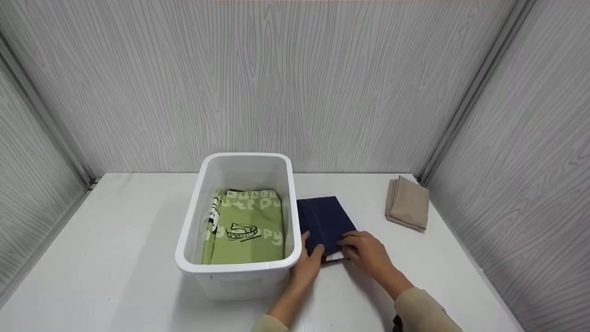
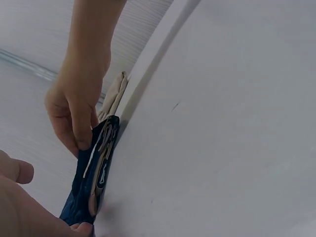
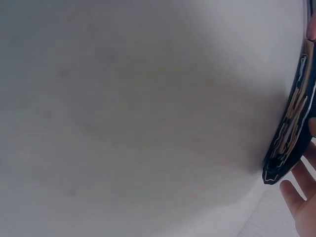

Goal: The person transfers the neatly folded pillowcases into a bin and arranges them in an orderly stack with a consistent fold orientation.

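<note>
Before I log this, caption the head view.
Left hand and right hand touch folded navy cloth beside a white bin holding green fabric.

Booth-like workspace: wood-grain panels (metal strips at corners) around white tabletop

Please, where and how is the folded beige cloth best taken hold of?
The folded beige cloth is probably best pinched at its left edge, from the left: stacked folds show there, while its right side lies near the side wall.

We see bright, even light and soft shadows on the counter; wrist views look dimmer, softer.
</note>
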Tool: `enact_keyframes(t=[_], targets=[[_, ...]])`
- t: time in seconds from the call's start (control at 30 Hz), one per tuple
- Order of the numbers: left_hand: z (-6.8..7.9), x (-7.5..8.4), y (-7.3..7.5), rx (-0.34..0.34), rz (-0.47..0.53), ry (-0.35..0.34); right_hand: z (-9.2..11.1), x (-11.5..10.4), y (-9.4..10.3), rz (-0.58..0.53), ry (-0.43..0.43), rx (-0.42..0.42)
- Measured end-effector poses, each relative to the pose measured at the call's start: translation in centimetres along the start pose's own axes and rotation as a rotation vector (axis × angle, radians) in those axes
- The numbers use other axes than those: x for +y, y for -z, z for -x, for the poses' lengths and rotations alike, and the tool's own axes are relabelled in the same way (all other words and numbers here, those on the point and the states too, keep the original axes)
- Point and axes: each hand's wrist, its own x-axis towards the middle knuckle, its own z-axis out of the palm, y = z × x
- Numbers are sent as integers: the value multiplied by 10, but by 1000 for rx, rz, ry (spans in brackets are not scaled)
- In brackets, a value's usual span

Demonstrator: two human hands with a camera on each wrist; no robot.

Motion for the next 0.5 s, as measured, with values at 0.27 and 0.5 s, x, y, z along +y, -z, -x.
enact_keyframes(t=[0.27, 0.5], targets=[[-2, -1, -1, 19, 33, 0, 0, -9, -5, -58, 21, 46], [-2, -3, 1, 14, 72, 39, 2, -10, -10, 17, 17, -37]])
